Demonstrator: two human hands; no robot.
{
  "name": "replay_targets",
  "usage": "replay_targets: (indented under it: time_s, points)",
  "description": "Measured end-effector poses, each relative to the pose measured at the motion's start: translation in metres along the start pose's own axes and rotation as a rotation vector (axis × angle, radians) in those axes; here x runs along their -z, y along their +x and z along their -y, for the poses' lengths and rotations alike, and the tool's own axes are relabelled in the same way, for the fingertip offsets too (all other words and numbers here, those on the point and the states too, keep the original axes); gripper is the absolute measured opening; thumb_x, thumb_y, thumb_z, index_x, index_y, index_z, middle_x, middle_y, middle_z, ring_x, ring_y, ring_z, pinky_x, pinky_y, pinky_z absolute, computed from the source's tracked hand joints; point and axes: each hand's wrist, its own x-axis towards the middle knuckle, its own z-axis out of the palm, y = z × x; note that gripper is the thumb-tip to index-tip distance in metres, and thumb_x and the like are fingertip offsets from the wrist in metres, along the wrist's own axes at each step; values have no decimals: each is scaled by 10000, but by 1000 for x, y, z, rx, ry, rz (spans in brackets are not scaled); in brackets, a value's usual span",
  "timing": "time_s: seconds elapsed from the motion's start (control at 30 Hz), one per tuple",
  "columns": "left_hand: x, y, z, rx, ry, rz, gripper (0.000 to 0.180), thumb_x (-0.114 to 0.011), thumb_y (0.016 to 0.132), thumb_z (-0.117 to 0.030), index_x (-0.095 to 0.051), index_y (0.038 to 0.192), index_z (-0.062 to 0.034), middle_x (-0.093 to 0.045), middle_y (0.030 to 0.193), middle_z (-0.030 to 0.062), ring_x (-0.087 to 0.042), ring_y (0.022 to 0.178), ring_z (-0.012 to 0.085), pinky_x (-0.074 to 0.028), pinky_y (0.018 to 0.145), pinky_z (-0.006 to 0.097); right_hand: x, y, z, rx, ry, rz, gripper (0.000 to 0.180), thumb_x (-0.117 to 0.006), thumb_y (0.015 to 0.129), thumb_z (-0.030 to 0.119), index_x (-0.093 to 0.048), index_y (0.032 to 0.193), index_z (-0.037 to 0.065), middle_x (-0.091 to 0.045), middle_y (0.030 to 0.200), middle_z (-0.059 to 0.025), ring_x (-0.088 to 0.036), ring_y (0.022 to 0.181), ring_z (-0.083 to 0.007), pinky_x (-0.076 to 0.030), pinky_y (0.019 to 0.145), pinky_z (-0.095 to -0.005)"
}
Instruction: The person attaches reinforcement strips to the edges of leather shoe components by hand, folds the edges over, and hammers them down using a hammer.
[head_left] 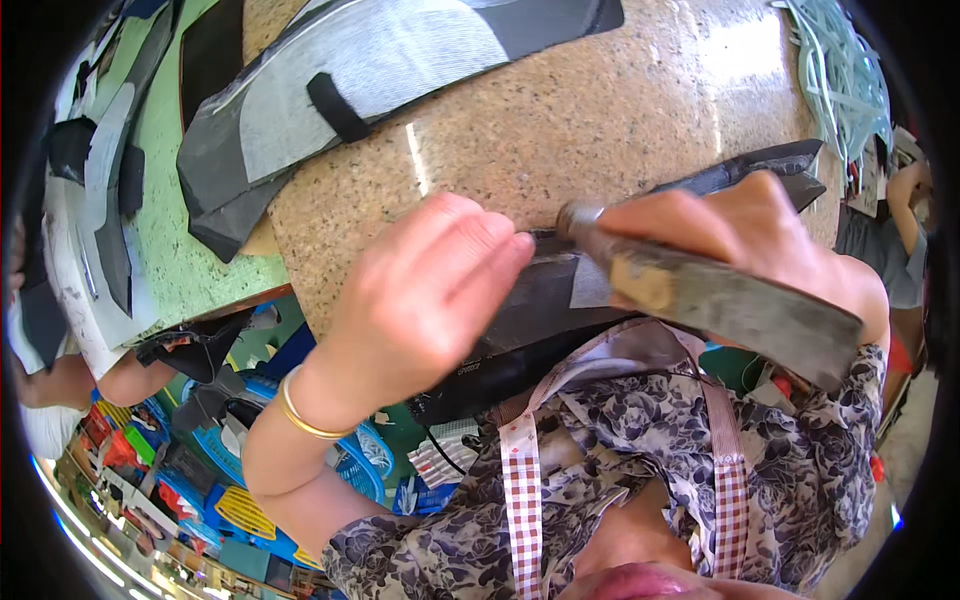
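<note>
A black sheet piece (pixel 540 300) with a small grey patch lies over the near edge of a speckled stone table (pixel 600 110). My left hand (pixel 420 300), a gold bangle on its wrist, curls its fingers down onto the piece and pins it at the edge. My right hand (pixel 750 225) grips a worn wooden-handled tool (pixel 720 300). The tool's metal end (pixel 580 217) rests on the piece, right beside my left fingertips. The handle runs back to the lower right, over my flowered sleeve.
Grey and black cut pieces (pixel 350 70) lie at the table's far side and on a green mat (pixel 190 250) to the left. Pale blue-green strips (pixel 845 70) pile at the top right. Blue baskets (pixel 240 480) stand below. Another person (pixel 900 240) is at the right.
</note>
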Motion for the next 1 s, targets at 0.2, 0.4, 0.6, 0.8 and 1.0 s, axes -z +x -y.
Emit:
replay_targets:
  time_s: [0.2,0.4,0.6,0.8,1.0]
  points:
    - [-6,-20,-14,126,36,-129,150,-709,736,-10,-659,854,68,-606,877,115,-600,796,276,-513,641,366,-7,13,11,5,40,8,392,-744,815,108,-582,1130,-59,-699,823,-114,-685,596,-203,-547,518,-295]
    - [-17,-32,-29,263,172,-190,216,-743,713,-12,-691,920,18,-625,890,99,-605,794,265,-498,661,341,-7,24,11,5,84,39,445,-778,792,131,-566,1138,-52,-692,768,-125,-704,614,-213,-561,534,-295]
    - [-6,-38,-26,279,129,-214,280,-756,686,-64,-694,956,-20,-623,908,61,-584,817,247,-474,669,355,3,32,19,12,-13,-148,448,-781,803,157,-586,1156,-38,-709,807,-90,-709,645,-206,-572,559,-315]
    - [-7,-14,-55,281,381,-150,318,-756,704,-96,-691,998,7,-640,1036,73,-568,907,270,-472,719,376,21,16,2,45,55,50,334,-605,807,158,-457,1074,21,-553,587,-114,-625,547,-346,-469,469,-443]
    - [-57,52,-87,21,333,54,478,-545,868,-155,-573,1342,-206,-495,1381,134,-518,1128,353,-460,929,480,44,0,-80,-347,-636,-548,172,-592,874,133,-524,924,-16,-642,776,-181,-674,674,-376,-528,530,-442]
